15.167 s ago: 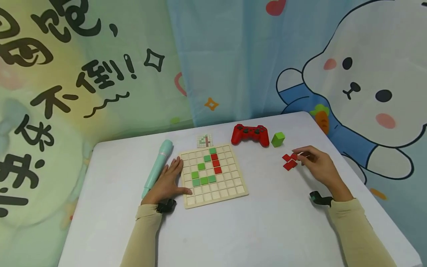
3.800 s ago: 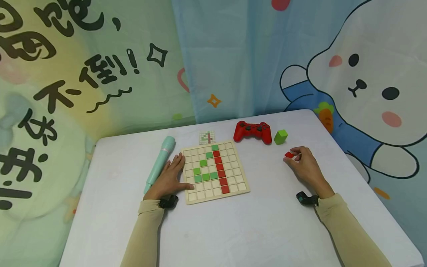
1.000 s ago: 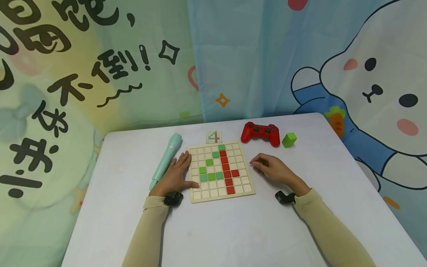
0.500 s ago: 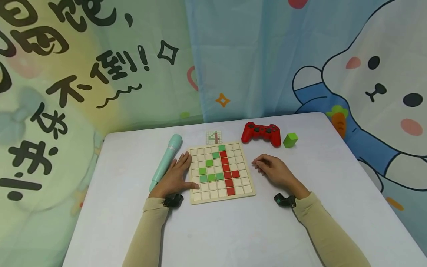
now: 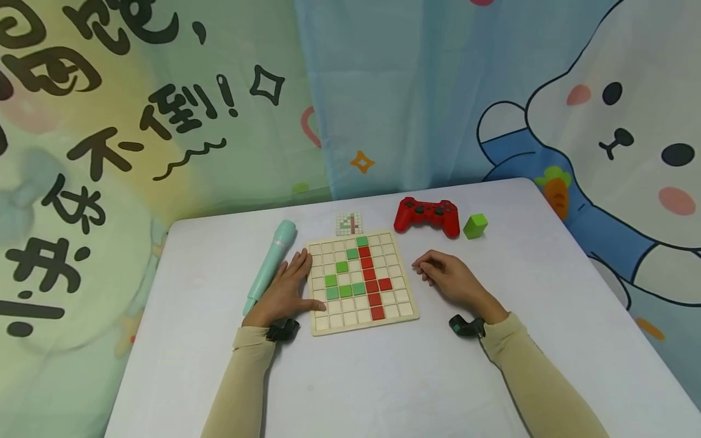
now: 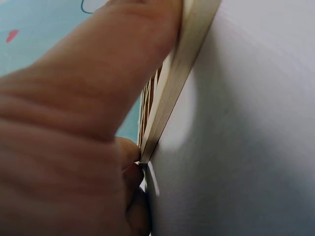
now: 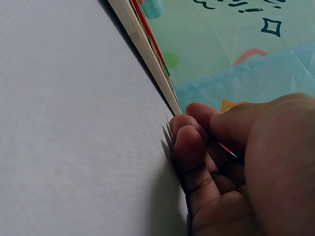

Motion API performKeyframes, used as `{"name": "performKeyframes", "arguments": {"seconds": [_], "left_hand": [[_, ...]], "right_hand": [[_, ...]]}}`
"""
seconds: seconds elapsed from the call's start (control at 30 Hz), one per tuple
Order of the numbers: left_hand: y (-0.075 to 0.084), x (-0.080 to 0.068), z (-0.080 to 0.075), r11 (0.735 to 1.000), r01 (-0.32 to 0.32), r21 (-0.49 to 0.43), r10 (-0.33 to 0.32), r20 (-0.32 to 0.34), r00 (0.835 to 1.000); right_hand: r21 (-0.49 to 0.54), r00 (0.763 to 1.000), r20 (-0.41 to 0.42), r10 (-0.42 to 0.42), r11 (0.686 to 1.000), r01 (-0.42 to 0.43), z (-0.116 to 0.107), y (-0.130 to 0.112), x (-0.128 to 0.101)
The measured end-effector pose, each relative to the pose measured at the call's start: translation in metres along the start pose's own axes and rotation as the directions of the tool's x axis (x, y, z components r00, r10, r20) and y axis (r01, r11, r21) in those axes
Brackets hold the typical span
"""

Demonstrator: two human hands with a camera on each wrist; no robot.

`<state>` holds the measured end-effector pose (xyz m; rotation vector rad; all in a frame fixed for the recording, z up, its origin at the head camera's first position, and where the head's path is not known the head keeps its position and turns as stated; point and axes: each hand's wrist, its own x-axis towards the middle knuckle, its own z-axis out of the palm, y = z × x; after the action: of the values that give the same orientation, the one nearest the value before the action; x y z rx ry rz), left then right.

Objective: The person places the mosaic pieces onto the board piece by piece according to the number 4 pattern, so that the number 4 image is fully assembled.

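Note:
A wooden grid board (image 5: 408, 310) lies flat on the white table. Red tiles (image 5: 370, 274) form a tall column in it, with one more red tile (image 5: 385, 284) just right of that column. Several green tiles (image 5: 345, 291) make a slanted line and a row to the left. My left hand (image 5: 285, 295) rests at the board's left edge, fingers spread, thumb over the lower left corner; the left wrist view shows the thumb (image 6: 113, 64) against the wooden rim. Right of the board, my right hand (image 5: 449, 280) rests on the table with loosely curled fingers, holding nothing visible.
A mint-green microphone (image 5: 271, 261) lies left of the board, close beside my left hand. Behind the board are a small pattern card (image 5: 348, 224), a red game controller (image 5: 427, 217) and a green block (image 5: 475, 225). A printed curtain (image 5: 372, 109) hangs behind the table.
The loose red tiles from the right of the table now sit in the board, lengthening the column and adding one beside it. My right hand has come left, near the board; my left stayed.

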<state>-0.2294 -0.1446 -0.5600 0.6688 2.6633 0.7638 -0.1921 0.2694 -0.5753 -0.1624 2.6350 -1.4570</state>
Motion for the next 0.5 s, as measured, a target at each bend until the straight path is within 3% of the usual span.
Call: {"name": "performKeyframes", "arguments": {"seconds": [0.4,0.5], "left_hand": [[-0.0033,-0.0019,0.0016,1.0,-0.003,0.006,0.002,0.015,1.0],[-0.0007,-0.0029,0.003,1.0,-0.006,-0.006,0.006,0.026,1.0]], "right_hand": [[0.042,1.0,0.021,-0.012,0.999,0.011,0.0043,-0.0004,0.0019],[0.01,0.999,0.003,-0.037,0.999,0.037,0.0025,-0.0053,-0.0012]]}}
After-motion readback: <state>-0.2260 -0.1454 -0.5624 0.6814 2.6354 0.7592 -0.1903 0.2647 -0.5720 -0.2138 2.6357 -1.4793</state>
